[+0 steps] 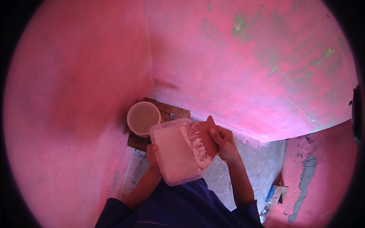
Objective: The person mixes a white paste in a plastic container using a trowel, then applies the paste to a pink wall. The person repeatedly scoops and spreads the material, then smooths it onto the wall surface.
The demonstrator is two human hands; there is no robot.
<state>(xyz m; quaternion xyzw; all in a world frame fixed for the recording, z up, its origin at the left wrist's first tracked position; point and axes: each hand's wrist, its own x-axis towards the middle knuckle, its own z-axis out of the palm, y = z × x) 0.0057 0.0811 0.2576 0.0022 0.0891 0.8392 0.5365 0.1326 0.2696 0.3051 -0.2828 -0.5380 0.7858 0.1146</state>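
A clear plastic tub of smooth pale paste, like wall putty, is held tilted in front of my body. My left hand grips its left side, with the thumb over the rim; the other fingers are hidden beneath. In my right hand is a wide, flat putty spreader, pinched near its upper right corner with the thumb on top. Paste smears its left part in a ragged band, and that edge lies at the paste in the tub.
A round bucket stands on wooden slats in the corner, just beyond the tub. Pink walls rise left and ahead, the latter with green patches. A small box sits at lower right, near a wall with a grey cement strip.
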